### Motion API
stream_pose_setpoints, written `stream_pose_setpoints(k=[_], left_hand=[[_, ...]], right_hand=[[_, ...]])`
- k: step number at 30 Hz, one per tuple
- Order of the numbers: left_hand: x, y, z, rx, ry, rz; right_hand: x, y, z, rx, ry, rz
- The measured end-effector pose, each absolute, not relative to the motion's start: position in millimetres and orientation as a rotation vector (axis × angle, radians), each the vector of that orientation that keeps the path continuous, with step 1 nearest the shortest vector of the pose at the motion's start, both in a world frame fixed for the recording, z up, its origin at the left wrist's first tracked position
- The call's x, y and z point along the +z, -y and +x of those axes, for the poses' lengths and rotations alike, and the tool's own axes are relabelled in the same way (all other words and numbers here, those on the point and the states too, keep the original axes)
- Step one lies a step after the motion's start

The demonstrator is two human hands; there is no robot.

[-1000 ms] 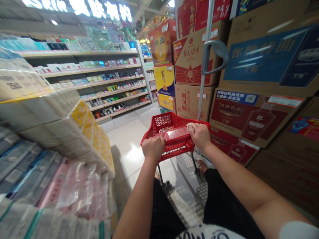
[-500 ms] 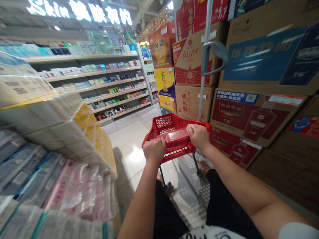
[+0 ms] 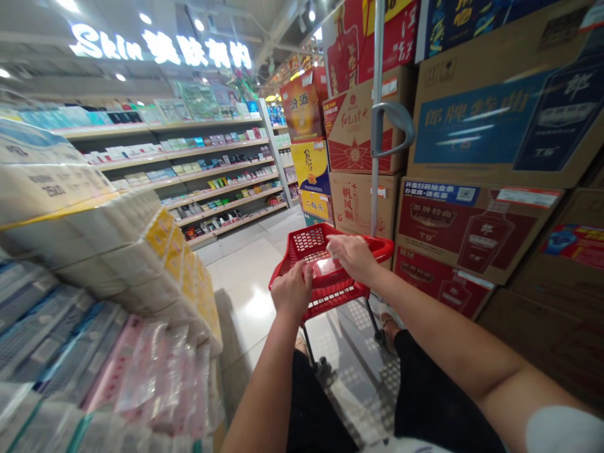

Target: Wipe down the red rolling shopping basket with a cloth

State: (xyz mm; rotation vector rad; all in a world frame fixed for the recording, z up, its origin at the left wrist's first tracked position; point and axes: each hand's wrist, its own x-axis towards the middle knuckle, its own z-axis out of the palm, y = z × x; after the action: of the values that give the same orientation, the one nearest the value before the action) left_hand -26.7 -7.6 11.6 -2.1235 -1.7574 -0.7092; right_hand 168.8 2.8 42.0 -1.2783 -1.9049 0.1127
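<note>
A small red shopping cart (image 3: 335, 296) with a perforated basket stands in front of me on the tiled floor. My left hand (image 3: 291, 288) is wrapped round the left part of its red handle. Over the middle of the handle is my right hand (image 3: 352, 257), its fingers bent and loosely spread above a pale label (image 3: 325, 267); whether they touch the handle I cannot tell. I see nothing held in the right hand. The basket's inside is partly hidden by my hands.
Stacked liquor cartons (image 3: 476, 226) rise close on the right, with a metal pole (image 3: 375, 189) bearing a grey hook beside the cart. Packaged goods (image 3: 155, 352) are piled on the left. Shelves (image 3: 198, 170) of small boxes stand at the back, beyond a pale floor (image 3: 250, 277).
My right hand has moved left along the handle, and its grip has loosened. My left hand stays on the handle. The view has tilted slightly upward.
</note>
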Motion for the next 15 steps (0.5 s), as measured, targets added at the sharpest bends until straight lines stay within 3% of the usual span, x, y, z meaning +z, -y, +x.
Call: stream_pose_setpoints(k=[4, 8, 11, 15], left_hand=[[19.6, 16.9, -27.4, -0.912, 1.683, -2.208], [25.4, 25.3, -19.5, -0.723, 1.44, -2.479], [28.1, 28.2, -16.6, -0.686, 1.303, -2.546], [35.3, 30.1, -25.0, -0.664, 1.489, -2.348]], right_hand=[[41.7, 1.7, 136.2, 0.521, 2.0, -1.125], [53.3, -7.0, 132.1, 1.022, 1.588, -0.919], [56.0, -16.0, 152.2, 0.773, 1.618, -1.048], [44.6, -24.6, 189.5, 0.252, 1.968, -1.614]])
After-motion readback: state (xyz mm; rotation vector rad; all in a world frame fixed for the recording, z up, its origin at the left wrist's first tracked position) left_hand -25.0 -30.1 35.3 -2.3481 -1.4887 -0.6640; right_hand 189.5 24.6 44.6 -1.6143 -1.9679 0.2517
